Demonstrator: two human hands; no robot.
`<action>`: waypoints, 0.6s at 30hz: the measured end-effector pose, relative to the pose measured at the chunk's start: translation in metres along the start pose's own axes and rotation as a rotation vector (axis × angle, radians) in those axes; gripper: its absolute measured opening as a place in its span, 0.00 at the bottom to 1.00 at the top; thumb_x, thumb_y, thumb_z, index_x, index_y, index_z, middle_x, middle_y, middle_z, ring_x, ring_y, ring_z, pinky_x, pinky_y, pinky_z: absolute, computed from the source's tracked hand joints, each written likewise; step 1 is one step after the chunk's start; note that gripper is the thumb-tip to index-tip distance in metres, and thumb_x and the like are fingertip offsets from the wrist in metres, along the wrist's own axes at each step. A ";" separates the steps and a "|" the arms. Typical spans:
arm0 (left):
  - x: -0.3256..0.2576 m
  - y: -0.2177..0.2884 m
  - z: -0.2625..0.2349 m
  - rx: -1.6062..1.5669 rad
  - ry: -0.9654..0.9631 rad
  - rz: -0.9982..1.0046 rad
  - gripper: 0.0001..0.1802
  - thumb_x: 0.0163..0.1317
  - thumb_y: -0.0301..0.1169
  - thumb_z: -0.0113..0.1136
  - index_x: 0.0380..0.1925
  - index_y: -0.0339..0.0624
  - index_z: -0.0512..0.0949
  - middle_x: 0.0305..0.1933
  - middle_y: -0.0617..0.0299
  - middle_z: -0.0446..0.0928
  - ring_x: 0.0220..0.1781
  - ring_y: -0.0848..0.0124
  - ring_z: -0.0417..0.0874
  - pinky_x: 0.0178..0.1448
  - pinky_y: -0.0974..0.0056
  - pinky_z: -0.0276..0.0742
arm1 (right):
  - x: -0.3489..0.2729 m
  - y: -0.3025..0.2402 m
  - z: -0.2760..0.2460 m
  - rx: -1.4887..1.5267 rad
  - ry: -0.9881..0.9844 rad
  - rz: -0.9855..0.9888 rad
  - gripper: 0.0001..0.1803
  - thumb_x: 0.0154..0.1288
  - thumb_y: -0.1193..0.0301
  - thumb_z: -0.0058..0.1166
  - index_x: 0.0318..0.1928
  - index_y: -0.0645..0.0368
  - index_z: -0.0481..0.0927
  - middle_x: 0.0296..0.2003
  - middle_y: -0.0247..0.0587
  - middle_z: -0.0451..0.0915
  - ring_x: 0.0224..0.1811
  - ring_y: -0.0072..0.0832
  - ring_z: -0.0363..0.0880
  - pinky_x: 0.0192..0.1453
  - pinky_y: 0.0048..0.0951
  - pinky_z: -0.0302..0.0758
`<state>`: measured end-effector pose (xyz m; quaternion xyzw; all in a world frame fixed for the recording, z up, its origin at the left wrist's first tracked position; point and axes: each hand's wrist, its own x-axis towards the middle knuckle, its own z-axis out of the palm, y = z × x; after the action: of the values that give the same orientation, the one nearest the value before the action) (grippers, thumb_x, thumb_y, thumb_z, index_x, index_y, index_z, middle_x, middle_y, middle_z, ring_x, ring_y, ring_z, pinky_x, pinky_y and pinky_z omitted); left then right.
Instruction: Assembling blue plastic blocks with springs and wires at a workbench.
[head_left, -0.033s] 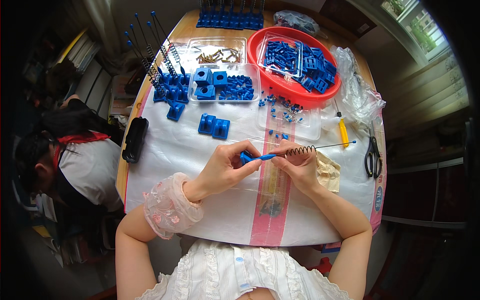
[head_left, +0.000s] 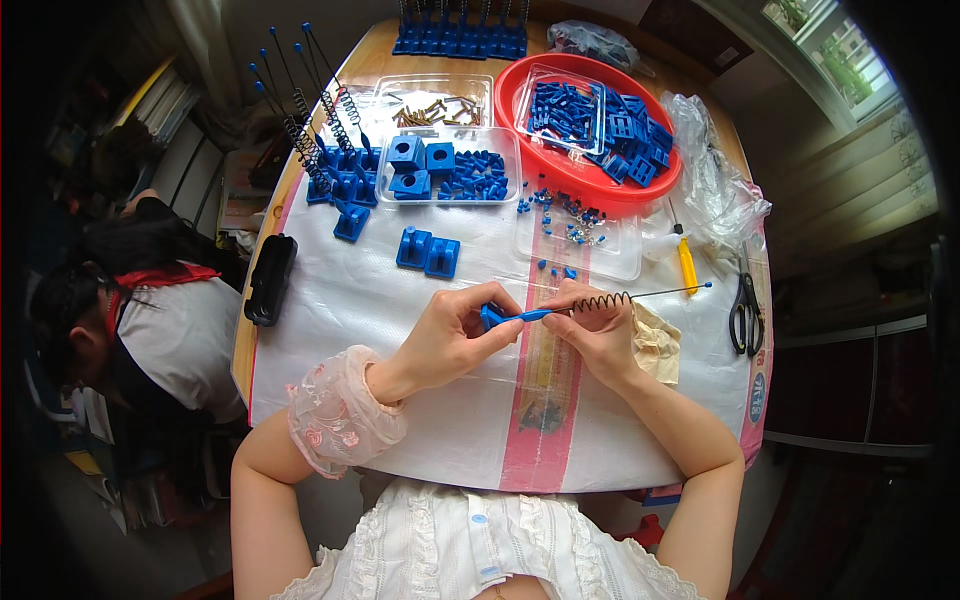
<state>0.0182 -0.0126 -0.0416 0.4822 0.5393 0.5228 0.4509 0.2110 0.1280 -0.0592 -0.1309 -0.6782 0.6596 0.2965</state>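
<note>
Frame centre: left hand (head_left: pixel 455 330) pinches small blue plastic piece (head_left: pixel 497 316) between thumb and fingertips; right hand (head_left: pixel 598 335) closed on near end of coiled spring (head_left: pixel 598 301) riding thin metal rod (head_left: pixel 665 291). Hands close together, almost touching at blue piece. Rod long axis near horizontal, blue-tipped end pointing toward right of frame, away from both hands. Right hand nearer spring; left nearer blue piece. Above, upper centre: clear tray (head_left: pixel 500 140) of blue blocks, red bowl (head_left: pixel 660 190). Yellow-handled screwdriver (head_left: pixel 687 262), scissors (head_left: pixel 744 312) at right
</note>
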 end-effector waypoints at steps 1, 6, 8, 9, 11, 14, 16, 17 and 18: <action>0.002 -0.001 -0.001 0.003 0.000 0.008 0.06 0.70 0.27 0.66 0.43 0.35 0.84 0.32 0.68 0.83 0.29 0.87 0.75 0.30 0.77 0.67 | 0.001 0.001 -0.002 -0.014 -0.012 -0.022 0.07 0.65 0.83 0.68 0.44 0.65 0.89 0.38 0.35 0.85 0.40 0.19 0.78 0.44 0.25 0.73; 0.002 -0.002 0.001 0.050 0.009 0.024 0.06 0.70 0.28 0.67 0.41 0.36 0.85 0.30 0.70 0.82 0.26 0.88 0.72 0.26 0.77 0.64 | 0.003 0.004 -0.008 -0.013 -0.071 0.049 0.05 0.64 0.82 0.69 0.41 0.66 0.89 0.35 0.35 0.84 0.36 0.18 0.75 0.39 0.24 0.69; 0.002 -0.003 0.002 0.074 0.029 0.050 0.06 0.69 0.29 0.68 0.38 0.36 0.85 0.25 0.72 0.79 0.21 0.88 0.69 0.23 0.74 0.62 | 0.004 0.006 -0.010 -0.024 -0.095 0.043 0.05 0.63 0.81 0.69 0.40 0.66 0.89 0.33 0.35 0.84 0.34 0.17 0.74 0.37 0.24 0.67; 0.002 -0.003 0.002 0.087 0.028 0.062 0.06 0.69 0.29 0.69 0.38 0.36 0.85 0.25 0.72 0.79 0.21 0.88 0.69 0.23 0.74 0.62 | 0.004 0.006 -0.009 -0.017 -0.092 0.043 0.05 0.63 0.81 0.69 0.39 0.66 0.89 0.32 0.35 0.84 0.33 0.17 0.73 0.36 0.24 0.66; 0.002 -0.003 0.001 0.112 0.025 0.087 0.06 0.69 0.28 0.69 0.38 0.36 0.85 0.25 0.70 0.79 0.21 0.87 0.69 0.24 0.74 0.62 | 0.004 0.006 -0.009 -0.015 -0.094 0.038 0.04 0.62 0.81 0.70 0.38 0.65 0.90 0.31 0.35 0.84 0.32 0.17 0.73 0.35 0.24 0.66; 0.002 0.004 0.001 0.188 0.028 0.129 0.04 0.68 0.26 0.68 0.39 0.36 0.85 0.28 0.69 0.80 0.25 0.86 0.71 0.26 0.74 0.62 | 0.005 0.005 -0.009 -0.024 -0.106 0.014 0.05 0.62 0.82 0.70 0.38 0.65 0.90 0.32 0.36 0.84 0.32 0.18 0.74 0.35 0.24 0.66; 0.003 0.004 0.002 0.242 0.043 0.198 0.04 0.67 0.25 0.69 0.39 0.36 0.85 0.29 0.67 0.80 0.25 0.84 0.72 0.26 0.73 0.63 | 0.005 0.003 -0.008 -0.018 -0.112 -0.011 0.05 0.61 0.83 0.70 0.38 0.65 0.90 0.32 0.37 0.84 0.32 0.18 0.75 0.35 0.23 0.67; 0.003 0.003 0.002 0.269 0.051 0.233 0.04 0.67 0.25 0.70 0.39 0.36 0.85 0.29 0.66 0.80 0.25 0.83 0.72 0.26 0.72 0.63 | 0.005 0.002 -0.008 -0.016 -0.113 -0.010 0.05 0.61 0.83 0.70 0.38 0.65 0.90 0.32 0.37 0.85 0.32 0.18 0.76 0.34 0.23 0.67; 0.003 0.003 0.002 0.289 0.052 0.252 0.04 0.66 0.24 0.70 0.39 0.37 0.85 0.29 0.65 0.80 0.25 0.82 0.73 0.26 0.72 0.63 | 0.005 0.001 -0.007 -0.015 -0.114 -0.010 0.05 0.60 0.83 0.70 0.38 0.65 0.90 0.32 0.37 0.85 0.32 0.18 0.76 0.34 0.23 0.67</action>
<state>0.0204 -0.0098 -0.0382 0.5920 0.5557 0.5046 0.2935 0.2111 0.1368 -0.0597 -0.0921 -0.6996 0.6594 0.2594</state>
